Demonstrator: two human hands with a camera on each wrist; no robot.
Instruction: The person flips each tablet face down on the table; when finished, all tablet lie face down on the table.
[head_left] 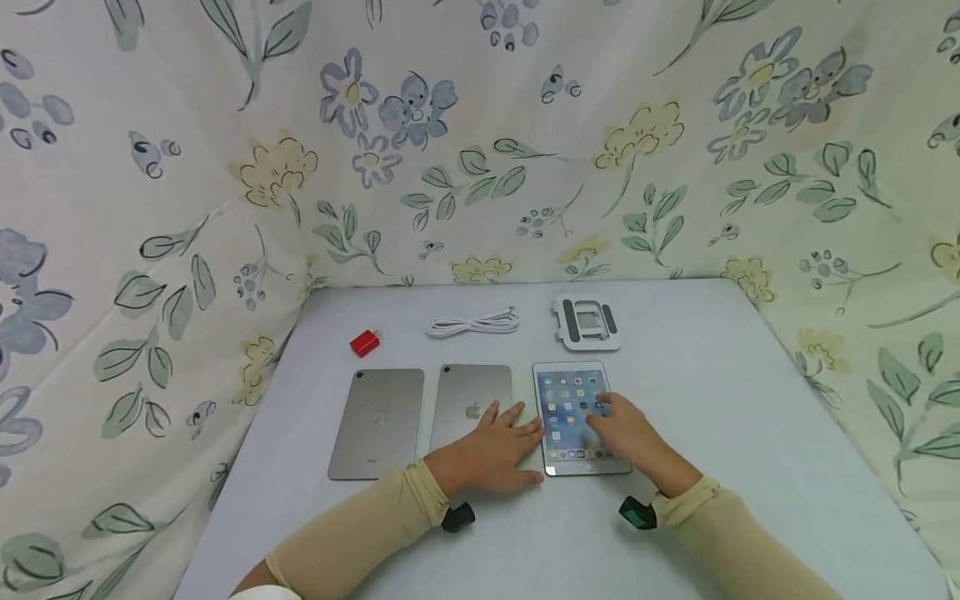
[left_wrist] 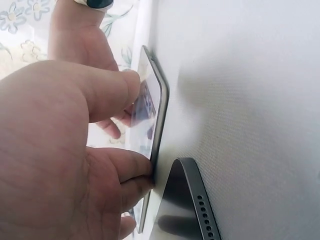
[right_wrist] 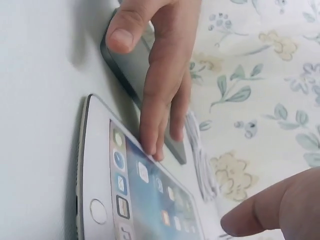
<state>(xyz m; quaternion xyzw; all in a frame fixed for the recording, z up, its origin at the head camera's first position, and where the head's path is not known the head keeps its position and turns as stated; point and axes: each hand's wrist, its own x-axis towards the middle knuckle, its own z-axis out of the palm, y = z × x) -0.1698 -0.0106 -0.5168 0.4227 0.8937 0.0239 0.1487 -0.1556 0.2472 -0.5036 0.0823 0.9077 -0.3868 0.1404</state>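
A white tablet [head_left: 555,458] lies face up with its lit screen full of app icons and a round home button [right_wrist: 98,212] at its near end. My left hand [head_left: 491,454] has its fingers spread, with fingertips right at this tablet's left edge. Over the right part of the screen, my right hand [head_left: 633,432] reaches in with thumb and finger apart, holding nothing. Part of my left hand overlaps the middle grey tablet [head_left: 465,396], which lies back up and shows an apple logo. In the left wrist view, the thumb [left_wrist: 112,92] stands above the white tablet's edge [left_wrist: 161,117].
Another grey tablet [head_left: 375,433] lies back up at the left. Behind the tablets are a red charger plug [head_left: 365,343], a coiled white cable [head_left: 472,324] and a folded white stand [head_left: 588,325]. A floral curtain [head_left: 480,192] hangs along the white table's far edge [head_left: 675,300].
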